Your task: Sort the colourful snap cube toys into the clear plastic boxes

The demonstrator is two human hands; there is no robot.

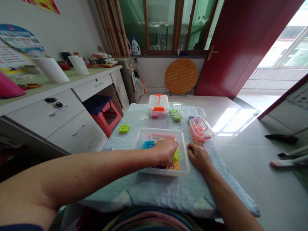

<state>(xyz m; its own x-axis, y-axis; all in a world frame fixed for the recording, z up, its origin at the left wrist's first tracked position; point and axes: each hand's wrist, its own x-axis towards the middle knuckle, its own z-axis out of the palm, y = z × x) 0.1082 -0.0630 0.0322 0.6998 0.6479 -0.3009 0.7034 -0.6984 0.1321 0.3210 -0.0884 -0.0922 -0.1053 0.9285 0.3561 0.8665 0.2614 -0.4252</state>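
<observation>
My left hand [166, 151] reaches into a clear plastic tub [160, 173], its fingers pinched together; what they grip is hidden. A green toothed plastic piece [176, 156] shows just below its fingers. Also inside the tub are a blue piece [148, 144], an orange grid-like piece [172, 166], and a pink printed label or sheet [156, 136]. Beside the tub's right wall, my right hand [198, 154] rests curled on the cloth, with a dark gap between thumb and fingers and nothing visible in it. A lime-green toothed piece [124, 129] lies alone at the left of the table.
Behind the tub stand a lidded box with orange clasps [158, 106], a clear container with green pieces [176, 109], another clear container [196, 112] and a lidded one with red pieces [201, 130]. A pale blue cloth [149, 192] covers the table. A red stool [108, 117] stands left.
</observation>
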